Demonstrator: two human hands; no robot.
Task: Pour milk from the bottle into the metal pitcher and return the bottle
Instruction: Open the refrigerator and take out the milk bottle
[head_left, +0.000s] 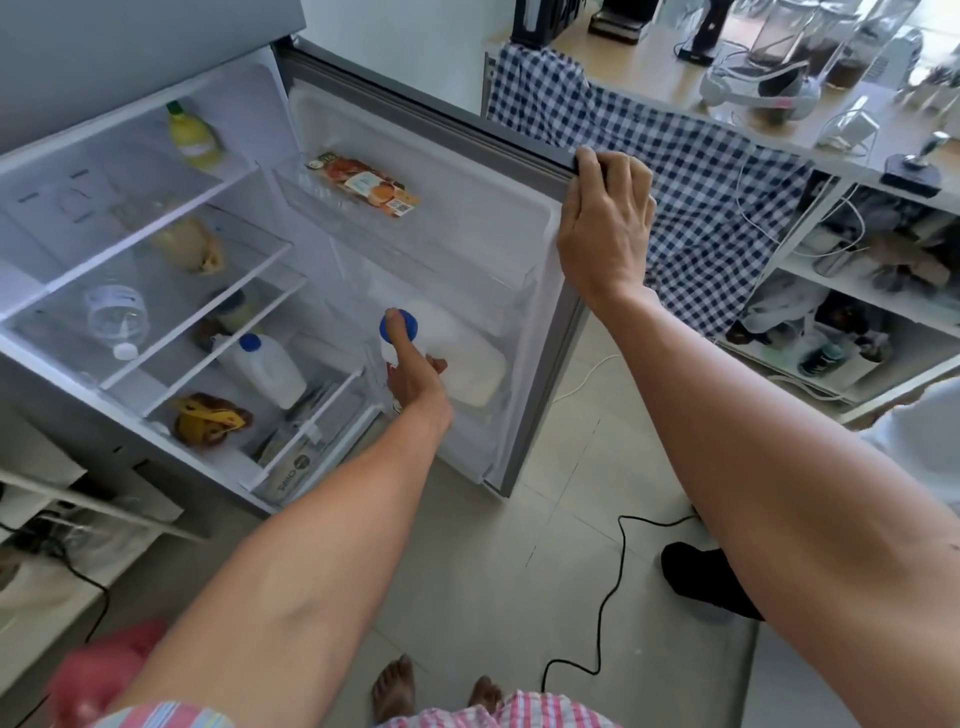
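Standing open at left: fridge interior (156, 270), shelves holding a clear water bottle (115, 317) lying on its side and a second white bottle (270, 369) with a blue cap. Sitting in the lower door bin (488, 384), centre: milk bottle (457, 358), white, blue cap (397, 326) facing the camera. Reaching into that bin: left hand (415, 374), thumb pressing on the cap, fingers curling around the bottle's neck. Gripping the far top edge of the fridge door (441, 130), right: right hand (605, 223), fingers closed over the edge.
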